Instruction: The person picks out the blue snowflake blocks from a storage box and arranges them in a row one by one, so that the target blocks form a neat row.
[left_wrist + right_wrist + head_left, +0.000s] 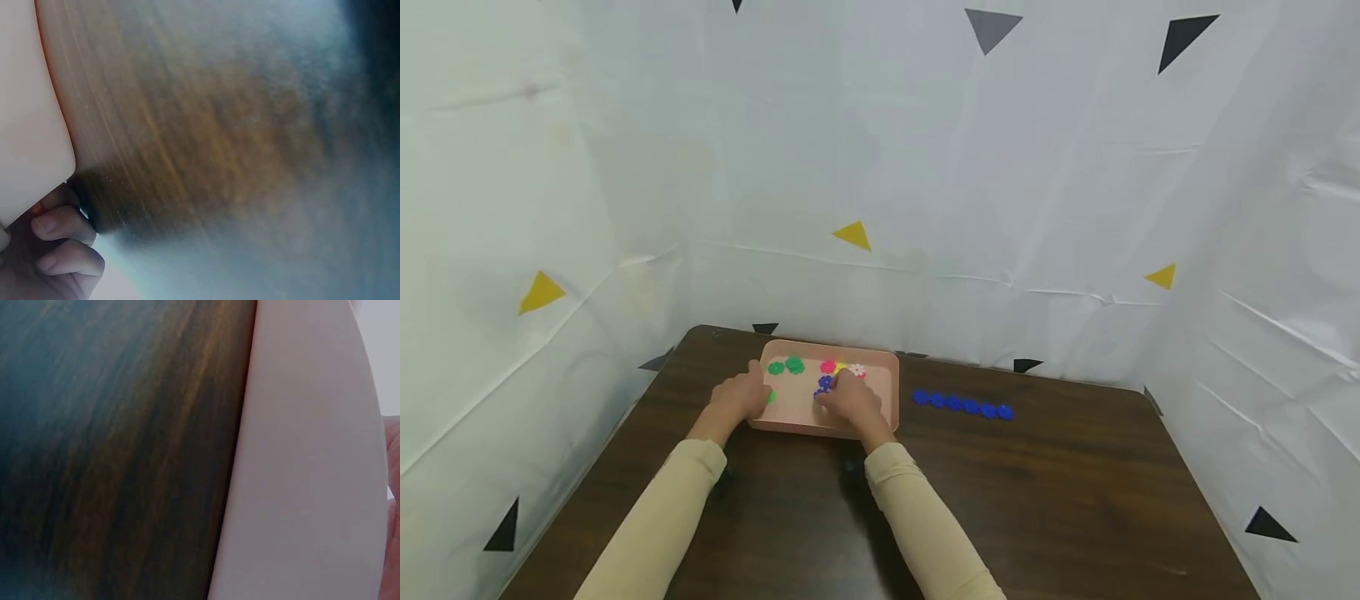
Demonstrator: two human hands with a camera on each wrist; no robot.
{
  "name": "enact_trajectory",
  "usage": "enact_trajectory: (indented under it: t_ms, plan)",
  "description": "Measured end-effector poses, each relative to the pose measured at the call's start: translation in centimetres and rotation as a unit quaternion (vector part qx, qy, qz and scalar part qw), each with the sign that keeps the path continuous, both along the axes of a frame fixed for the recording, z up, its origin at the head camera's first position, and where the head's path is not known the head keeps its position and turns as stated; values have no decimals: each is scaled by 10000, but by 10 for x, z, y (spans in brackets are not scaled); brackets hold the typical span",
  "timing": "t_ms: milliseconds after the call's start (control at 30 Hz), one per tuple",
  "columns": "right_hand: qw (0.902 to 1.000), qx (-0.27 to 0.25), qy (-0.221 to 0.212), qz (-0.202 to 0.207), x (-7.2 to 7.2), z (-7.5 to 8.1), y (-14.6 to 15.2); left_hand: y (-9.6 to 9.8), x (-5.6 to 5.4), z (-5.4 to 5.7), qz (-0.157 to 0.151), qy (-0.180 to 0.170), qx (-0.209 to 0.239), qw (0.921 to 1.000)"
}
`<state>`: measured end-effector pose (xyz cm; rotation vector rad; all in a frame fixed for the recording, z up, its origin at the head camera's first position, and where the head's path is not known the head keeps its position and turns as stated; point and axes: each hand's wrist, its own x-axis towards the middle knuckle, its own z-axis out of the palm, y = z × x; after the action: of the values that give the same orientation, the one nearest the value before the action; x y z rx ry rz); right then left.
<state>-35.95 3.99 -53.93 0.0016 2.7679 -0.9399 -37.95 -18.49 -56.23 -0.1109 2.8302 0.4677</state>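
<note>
In the head view, a pink tray (797,412) holds small flower-shaped plastic pieces. My left hand (741,393) grips its left edge; the left wrist view shows fingers (65,225) curled at the tray's corner. Close by lie green flower pieces (793,365) and a lighter green piece (771,397), partly covered by that hand. Over the tray, my right hand (853,400) reaches down to blue flower pieces (825,382). Its fingertips are at them, but whether they pinch one is too small to tell. The right wrist view shows little of this hand (392,519), beyond the tray wall.
Pink, yellow and white flower pieces (857,370) lie at the tray's back right. Right of the tray, several blue flower pieces (962,404) form a row on the dark wooden table (1037,492). White sheets (925,167) with triangles surround the table's back and sides.
</note>
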Motion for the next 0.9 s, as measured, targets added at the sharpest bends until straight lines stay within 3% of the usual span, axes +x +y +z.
enact_trajectory:
  t_ms: [200,900]
  plan:
    - [9999,52,116,-43,0,-1,-5,1,-1,0,-16,134,-48,9999]
    - [9997,-163,195,65,2,-6,-6,-1,-1,0,-23,58,-4,10000]
